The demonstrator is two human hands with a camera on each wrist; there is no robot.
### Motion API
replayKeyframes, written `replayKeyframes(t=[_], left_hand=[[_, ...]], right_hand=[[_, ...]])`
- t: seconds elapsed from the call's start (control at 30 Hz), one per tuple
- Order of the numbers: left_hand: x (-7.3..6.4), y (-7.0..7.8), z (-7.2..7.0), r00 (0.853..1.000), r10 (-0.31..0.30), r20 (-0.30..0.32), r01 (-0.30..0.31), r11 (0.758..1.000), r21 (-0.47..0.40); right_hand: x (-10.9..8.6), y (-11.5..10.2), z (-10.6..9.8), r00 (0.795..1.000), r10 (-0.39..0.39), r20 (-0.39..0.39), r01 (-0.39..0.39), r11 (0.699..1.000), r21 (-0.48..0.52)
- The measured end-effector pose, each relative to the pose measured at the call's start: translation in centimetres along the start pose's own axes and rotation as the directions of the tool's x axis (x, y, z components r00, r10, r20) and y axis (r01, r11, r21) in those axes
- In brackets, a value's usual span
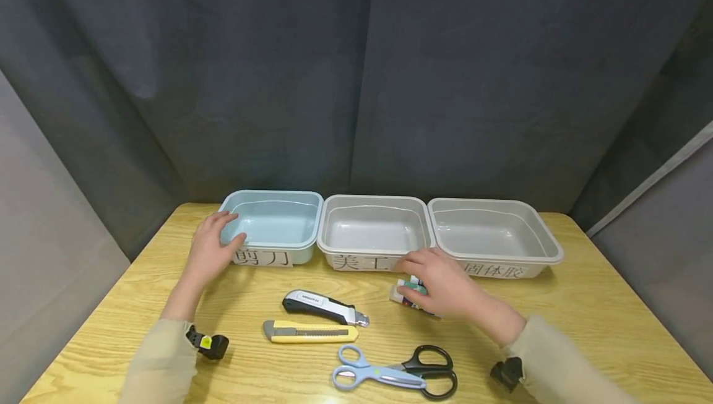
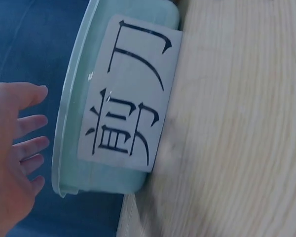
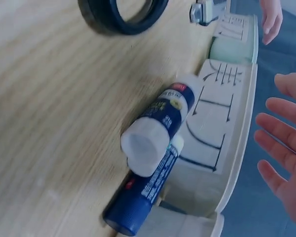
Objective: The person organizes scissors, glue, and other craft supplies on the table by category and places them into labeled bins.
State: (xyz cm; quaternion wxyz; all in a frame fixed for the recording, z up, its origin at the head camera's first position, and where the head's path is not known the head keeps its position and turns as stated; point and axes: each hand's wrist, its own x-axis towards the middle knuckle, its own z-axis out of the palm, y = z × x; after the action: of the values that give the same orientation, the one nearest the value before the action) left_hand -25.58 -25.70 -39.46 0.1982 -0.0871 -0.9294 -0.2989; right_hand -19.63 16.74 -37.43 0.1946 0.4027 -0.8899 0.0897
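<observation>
My left hand [image 1: 210,249] hovers at the left side of the light blue bin [image 1: 303,257], fingers spread and holding nothing. In the left wrist view its fingers appear apart from the bin's rim. My right hand [image 1: 445,283] hangs over the glue sticks [image 1: 409,299], partly hiding them in the head view. Seen from the right wrist, its fingers are spread and apart from them. There, a glue stick with a white cap [image 3: 147,140] lies close against a blue-capped glue stick [image 3: 133,205], in front of the bins.
A grey middle bin [image 1: 379,253] and a grey right bin [image 1: 548,268] continue the row, each with a paper label. Nearer lie a white-and-black utility knife [image 1: 323,309], a yellow utility knife [image 1: 328,335], blue scissors [image 1: 384,375] and black scissors [image 1: 414,364], the scissors overlapping. Dark curtain [image 1: 356,82] behind.
</observation>
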Motion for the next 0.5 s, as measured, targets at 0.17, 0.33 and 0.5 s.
replayKeyframes(t=[0.17,0.33,0.5], left_hand=[[0.0,-0.6,-0.6,0.999,-0.042,0.031,0.042,0.999,0.001],[0.0,-1.0,-1.2,0.988,-0.132,0.080,0.133,0.991,-0.017],[-0.1,-1.4,-1.4,0.976,-0.188,0.110,0.197,0.977,-0.078]], right_hand=[[-0.7,-1.2,-0.1,0.997,-0.076,0.004,0.076,0.997,0.006],[-1.4,-2.5,-0.1,0.993,-0.068,0.094,0.064,0.997,0.041],[-2.0,-3.5,-0.1,0.981,-0.080,0.176,0.063,0.993,0.102]])
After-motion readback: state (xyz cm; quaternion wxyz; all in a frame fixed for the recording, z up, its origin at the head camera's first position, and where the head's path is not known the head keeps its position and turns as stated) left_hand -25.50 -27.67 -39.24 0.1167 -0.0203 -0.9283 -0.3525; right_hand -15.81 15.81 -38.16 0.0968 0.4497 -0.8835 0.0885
